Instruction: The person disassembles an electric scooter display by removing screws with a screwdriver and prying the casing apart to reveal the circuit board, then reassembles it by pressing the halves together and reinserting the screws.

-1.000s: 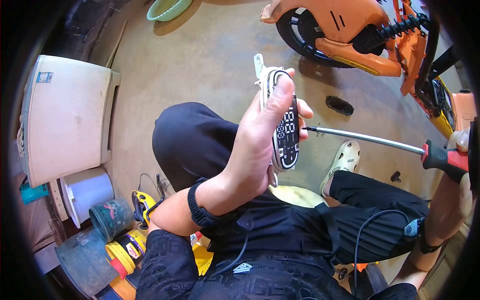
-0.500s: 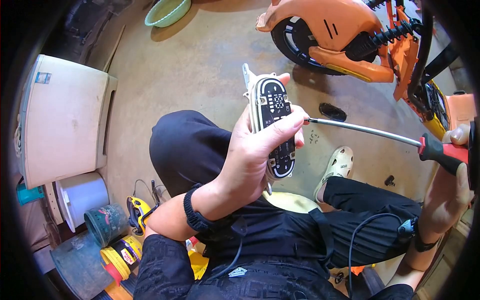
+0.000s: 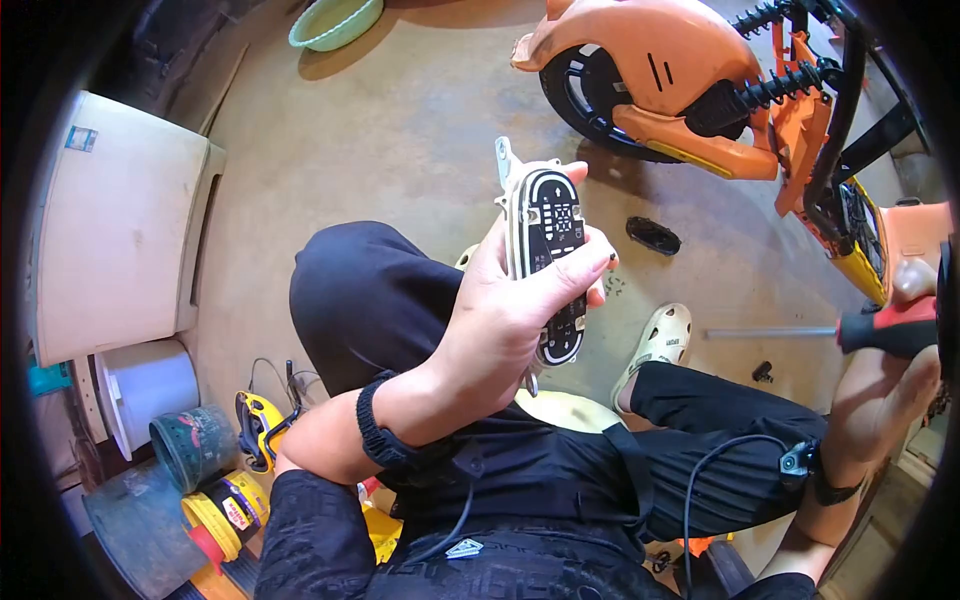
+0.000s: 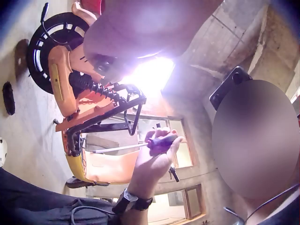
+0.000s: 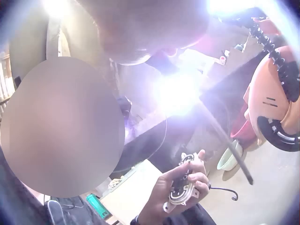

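My left hand (image 3: 490, 325) grips an oval digital dashboard display (image 3: 552, 215), its black face with white digits towards me and a pale rim with metal tabs around it. The thumb lies across the face, and a small dark bit (image 3: 612, 259) shows at its tip. Over at the right edge, my right hand (image 3: 893, 390) holds a screwdriver (image 3: 885, 328) by its red and black handle. The long shaft points left, well apart from the display. In the left wrist view the right hand (image 4: 157, 152) has its fingers wrapped around the handle.
An orange two-wheeler (image 3: 680, 60) stands at the upper right. A black oval part (image 3: 653, 236) and several tiny dark pieces (image 3: 615, 287) lie on the floor. At left are a white box-shaped appliance (image 3: 125, 230), buckets (image 3: 195, 450) and a yellow tool (image 3: 258, 430). A green basin (image 3: 335, 25) sits farther off.
The screwdriver tip was at the left fingertips and has drawn away to the right and down. The left thumb has shifted lower across the display, which has tilted to face me.
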Demonstrator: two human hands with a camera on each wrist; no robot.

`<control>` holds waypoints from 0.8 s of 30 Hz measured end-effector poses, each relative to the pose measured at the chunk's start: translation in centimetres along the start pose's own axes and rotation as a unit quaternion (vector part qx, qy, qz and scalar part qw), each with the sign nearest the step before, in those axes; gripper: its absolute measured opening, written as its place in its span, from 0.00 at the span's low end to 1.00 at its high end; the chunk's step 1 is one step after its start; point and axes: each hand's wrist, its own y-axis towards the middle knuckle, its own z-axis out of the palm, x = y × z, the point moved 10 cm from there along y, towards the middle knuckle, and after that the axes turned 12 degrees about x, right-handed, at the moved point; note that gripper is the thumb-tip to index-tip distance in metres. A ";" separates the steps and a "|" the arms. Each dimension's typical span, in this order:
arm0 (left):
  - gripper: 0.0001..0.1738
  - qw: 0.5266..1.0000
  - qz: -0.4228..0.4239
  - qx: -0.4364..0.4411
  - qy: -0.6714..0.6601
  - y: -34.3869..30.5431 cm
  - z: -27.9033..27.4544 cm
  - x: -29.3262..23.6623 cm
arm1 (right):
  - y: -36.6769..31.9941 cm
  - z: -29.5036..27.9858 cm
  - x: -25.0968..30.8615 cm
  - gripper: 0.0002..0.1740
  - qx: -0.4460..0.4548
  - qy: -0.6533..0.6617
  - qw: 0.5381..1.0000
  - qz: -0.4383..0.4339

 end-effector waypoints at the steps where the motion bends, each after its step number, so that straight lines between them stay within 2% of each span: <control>1: 0.40 1.000 -0.007 0.003 0.005 0.0 0.1 0.1 | -0.3 0.6 -0.4 0.37 0.030 -0.033 0.998 0.041; 3: 0.40 1.000 -0.014 0.007 0.008 -0.1 0.3 0.2 | -0.2 3.9 -1.0 0.33 0.116 0.082 0.989 0.038; 5: 0.39 0.999 -0.016 0.024 0.014 -0.1 0.7 0.2 | -1.1 6.7 -1.7 0.25 0.185 0.128 0.967 0.122; 7: 0.39 0.999 -0.019 0.031 0.023 -0.2 1.0 0.2 | -0.6 9.4 -0.6 0.18 0.224 0.050 0.971 0.070; 8: 0.39 0.999 -0.025 0.034 0.034 -0.2 1.1 0.4 | -0.5 11.3 -0.3 0.21 0.255 0.098 0.961 0.037; 9: 0.39 0.998 -0.025 0.036 0.033 -0.3 1.2 0.4 | -0.6 12.4 -0.4 0.25 0.265 0.107 0.957 0.052; 12: 0.39 0.998 -0.032 0.029 0.045 -0.4 1.2 0.4 | -0.8 15.1 -0.9 0.25 0.280 0.103 0.953 0.040; 14: 0.39 0.998 -0.020 0.026 0.054 -0.5 1.0 0.3 | -1.1 16.4 -1.4 0.23 0.279 0.157 0.946 0.056; 18: 0.39 0.999 -0.029 0.011 0.043 -0.6 0.8 0.2 | -1.0 17.3 -1.6 0.21 0.266 0.178 0.946 0.047; 20: 0.39 0.998 -0.019 0.005 0.059 -0.3 0.4 0.2 | -0.5 17.9 -1.0 0.20 0.325 0.122 0.937 0.027; 24: 0.37 0.997 -0.015 -0.031 0.073 -0.2 -0.5 0.2 | 0.7 18.1 -1.5 0.18 0.322 0.074 0.944 0.005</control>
